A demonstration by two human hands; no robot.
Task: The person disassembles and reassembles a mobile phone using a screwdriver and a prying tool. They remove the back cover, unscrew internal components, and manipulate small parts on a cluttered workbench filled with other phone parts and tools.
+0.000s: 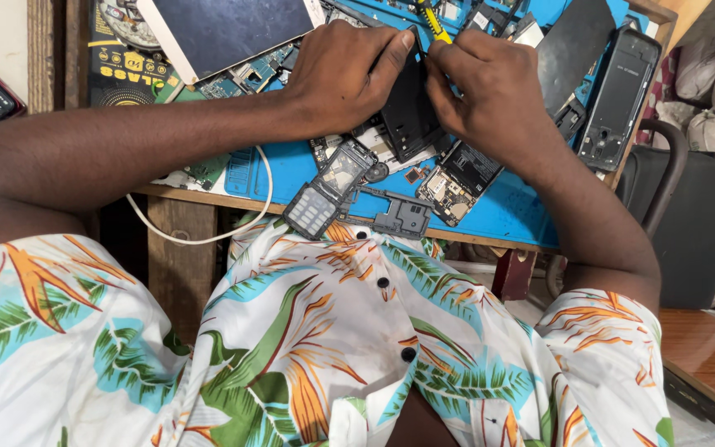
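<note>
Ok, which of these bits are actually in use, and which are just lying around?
In hand:
left hand and right hand grip the dark flat phone panel; yellow-handled tool.

Lying about:
grey keypad phone frame, white cable, black phone back shell, blue work mat.

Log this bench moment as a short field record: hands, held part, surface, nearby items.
left hand: grips the dark phone part at its top edge
right hand: pinches the same part, with a yellow-handled tool
surface: blue work mat on a wooden bench
nearby: keypad phone frame, circuit board, white cable, black phone shell
</note>
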